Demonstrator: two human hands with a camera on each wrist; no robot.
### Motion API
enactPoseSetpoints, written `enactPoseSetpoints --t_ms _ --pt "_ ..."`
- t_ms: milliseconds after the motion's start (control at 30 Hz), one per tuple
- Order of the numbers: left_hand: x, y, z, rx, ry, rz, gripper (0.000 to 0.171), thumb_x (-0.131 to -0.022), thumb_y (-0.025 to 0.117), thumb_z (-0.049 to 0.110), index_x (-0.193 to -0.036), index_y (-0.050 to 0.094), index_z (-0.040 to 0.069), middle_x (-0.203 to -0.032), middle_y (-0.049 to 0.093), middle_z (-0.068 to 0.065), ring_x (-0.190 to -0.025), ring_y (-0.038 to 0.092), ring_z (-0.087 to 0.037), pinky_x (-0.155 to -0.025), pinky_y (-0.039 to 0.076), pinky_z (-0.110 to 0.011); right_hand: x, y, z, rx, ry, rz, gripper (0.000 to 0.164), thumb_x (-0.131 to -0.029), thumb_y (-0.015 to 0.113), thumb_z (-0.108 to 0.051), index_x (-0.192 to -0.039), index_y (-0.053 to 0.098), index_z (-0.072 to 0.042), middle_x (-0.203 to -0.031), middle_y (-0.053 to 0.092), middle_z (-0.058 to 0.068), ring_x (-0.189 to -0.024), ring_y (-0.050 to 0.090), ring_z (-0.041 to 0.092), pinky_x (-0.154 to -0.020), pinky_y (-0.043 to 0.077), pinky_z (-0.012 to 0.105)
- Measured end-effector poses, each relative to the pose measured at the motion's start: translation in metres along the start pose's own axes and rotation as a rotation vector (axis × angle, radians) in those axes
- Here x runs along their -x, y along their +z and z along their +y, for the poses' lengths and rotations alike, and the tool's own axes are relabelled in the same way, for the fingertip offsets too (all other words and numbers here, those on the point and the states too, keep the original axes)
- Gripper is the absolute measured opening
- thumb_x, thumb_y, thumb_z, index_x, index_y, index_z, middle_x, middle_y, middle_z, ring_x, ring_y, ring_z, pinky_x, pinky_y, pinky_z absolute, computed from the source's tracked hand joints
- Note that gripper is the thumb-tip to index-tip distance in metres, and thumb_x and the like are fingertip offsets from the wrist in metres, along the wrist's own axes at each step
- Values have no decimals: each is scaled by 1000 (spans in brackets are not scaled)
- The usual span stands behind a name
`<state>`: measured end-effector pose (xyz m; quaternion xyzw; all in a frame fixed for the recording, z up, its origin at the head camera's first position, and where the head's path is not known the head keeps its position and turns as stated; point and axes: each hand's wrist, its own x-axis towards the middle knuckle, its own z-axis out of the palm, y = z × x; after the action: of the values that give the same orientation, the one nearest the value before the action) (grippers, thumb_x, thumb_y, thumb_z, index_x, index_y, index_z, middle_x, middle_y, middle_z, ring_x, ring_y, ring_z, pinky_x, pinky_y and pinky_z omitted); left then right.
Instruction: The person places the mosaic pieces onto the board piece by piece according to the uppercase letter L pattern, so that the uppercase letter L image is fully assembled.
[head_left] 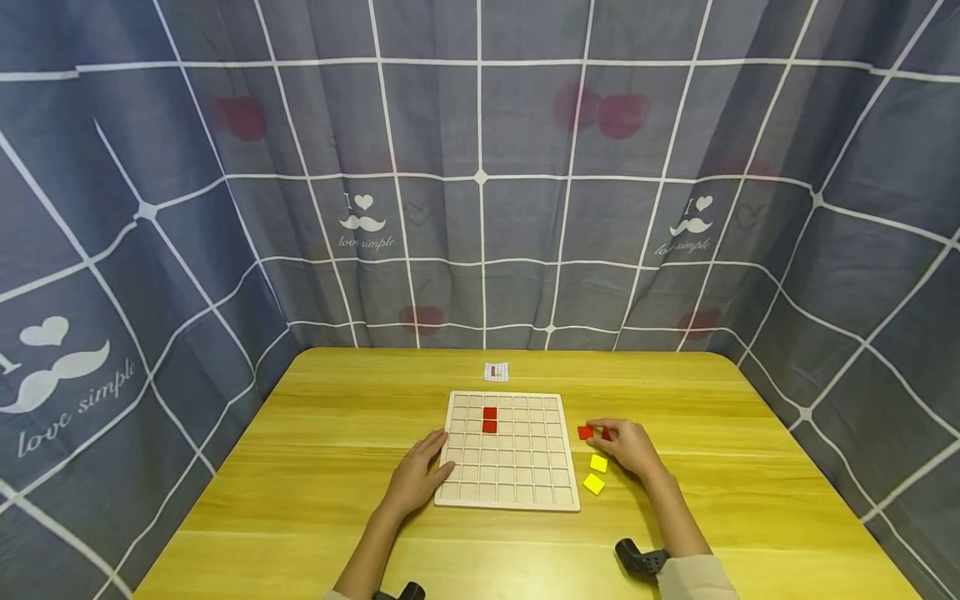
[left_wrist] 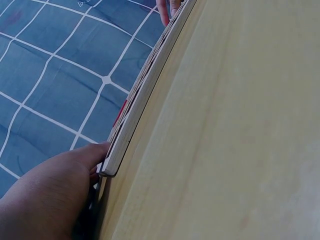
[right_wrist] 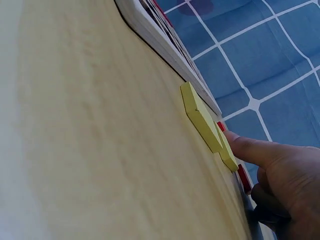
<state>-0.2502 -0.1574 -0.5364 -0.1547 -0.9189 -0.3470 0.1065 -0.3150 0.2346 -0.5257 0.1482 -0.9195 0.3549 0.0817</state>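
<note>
A square wooden grid board [head_left: 510,475] lies on the table, with two red square tiles [head_left: 490,420] set one above the other in its upper part. My left hand [head_left: 414,477] rests against the board's left edge, fingers spread, the thumb [left_wrist: 96,152] touching its near corner. To the right of the board, my right hand [head_left: 628,446] pinches a loose red tile [head_left: 586,432] between thumb and index finger. Another red tile [right_wrist: 244,179] sits under that hand, partly hidden. Two yellow tiles [head_left: 597,463] lie just nearer me.
A small printed grid card [head_left: 496,372] lies behind the board on the wooden table [head_left: 337,433]. Dark wrist-worn devices [head_left: 639,559] sit by both forearms. A grey checked curtain [head_left: 517,217] hangs around the table's back and sides.
</note>
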Motion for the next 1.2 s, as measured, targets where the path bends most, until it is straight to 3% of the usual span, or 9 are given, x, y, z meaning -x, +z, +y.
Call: enactPoseSetpoints --t_ms 200,433,667,867,1200 --pt "2 1 0 3 -6 0 56 -89 60 29 -136 45 2 -141 40 -14 -127 35 -40 -103 30 -54 1 2 0 -15 44 3 30 -79 73 -29 -104 71 -12 -52 36 -4 -48 26 10 -45 23 23" --pt "3 2 1 8 -1 4 55 -89 61 28 -134 46 1 -140 42 -14 -126 36 -40 -101 31 -54 0 3 -17 -89 72 19 32 -78 74 -31 -103 70 -13 -49 31 -4 -43 22 8 -41 20 20" --pt "1 2 0 6 -1 8 56 -89 61 28 -135 46 1 -140 42 -13 -127 36 -40 -101 31 -54 -4 17 -44 -134 8 9 30 -77 74 -32 -102 70 -18 -48 28 -5 -43 19 6 -38 17 18" --pt "0 0 -1 0 2 10 56 -89 62 29 -134 46 1 -140 42 -14 -126 36 -41 -101 31 -55 -11 39 -67 -176 -35 -11 26 -76 74 -32 -100 70 -23 -47 27 -7 -43 20 5 -39 17 18" --pt "0 0 0 0 13 8 56 -88 62 28 -134 47 0 -140 42 -14 -128 35 -36 -104 29 -52 -24 81 -105 -198 -154 9 27 -77 74 -30 -100 71 -16 -47 29 -9 -43 21 1 -38 21 18"
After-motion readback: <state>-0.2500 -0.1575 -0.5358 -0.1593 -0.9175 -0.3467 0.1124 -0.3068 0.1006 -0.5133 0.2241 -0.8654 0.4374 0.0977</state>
